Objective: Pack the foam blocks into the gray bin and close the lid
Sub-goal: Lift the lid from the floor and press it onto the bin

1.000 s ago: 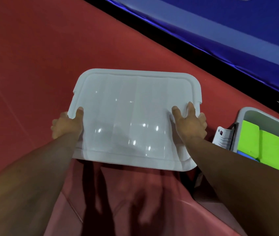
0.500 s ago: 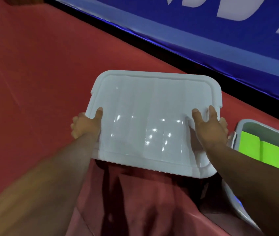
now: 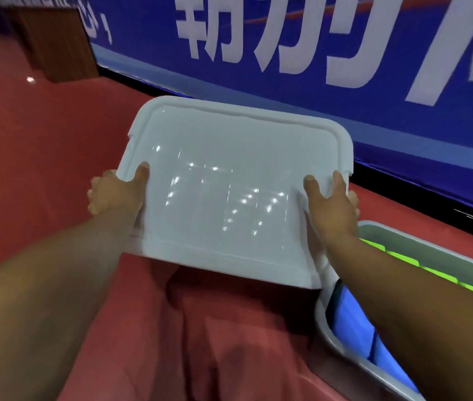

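**Q:** Largest item in view?
**A:** Blue banner (image 3: 287,82) with white characters, spanning 11 to 3 o'clock along the far side. Brown wooden panel (image 3: 56,44) beside it at 10 o'clock.

**Q:** Next in size?
**A:** Counter (image 3: 41,169), draped in red cloth, filling 7 to 10 o'clock. Folds in the cloth at 6 o'clock.

**Q:** Position of the lid?
**A:** Lid (image 3: 229,157) at centre of view. Pale gray, rectangular, rounded corners, glossy with light spots. Raised above the cloth, top face toward the camera, far long edge toward 12 o'clock. Shadow on the cloth below the near edge. Not yet seated on the bin.

**Q:** Position of the gray bin?
**A:** Gray bin (image 3: 432,250) at 4 to 5 o'clock on the counter, open, partly hidden by the right forearm. Just beside the lid's near right corner; contact cannot be told.

**Q:** Contents?
**A:** Green foam blocks (image 3: 437,274) along the far wall, blue foam blocks (image 3: 354,322) along the near wall. All inside the walls. Count cannot be told.

**Q:** Hands?
**A:** Left hand (image 3: 116,195) at the lid's 9 o'clock edge, right hand (image 3: 330,209) at its 3 o'clock edge. Fingers (image 3: 141,172) grasping the lid on both sides: thumbs on the top face, remaining digits mostly wrapped round the rim.
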